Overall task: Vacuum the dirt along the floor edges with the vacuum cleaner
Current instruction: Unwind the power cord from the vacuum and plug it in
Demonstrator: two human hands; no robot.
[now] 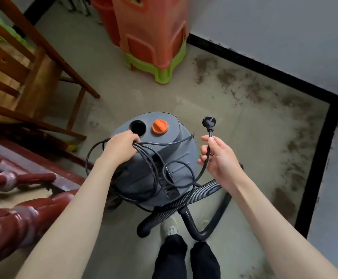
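Two bare hands work above a grey drum vacuum cleaner [154,158] standing mid-floor. The left hand [119,147] curls around a loose bundle of black power cord [152,166] on the lid; the right hand [218,158] pinches the cord just below its plug [209,122], held upright. The cord looks limp and tangle-prone, best gripped near the plug. The drum seems bulky; its ribbed hose [192,196] looks flexible. Dark dirt [297,141] lines the concrete floor [224,109] along the black skirting [323,150], towards the right corner. Stacked plastic stools [154,37] stand behind.
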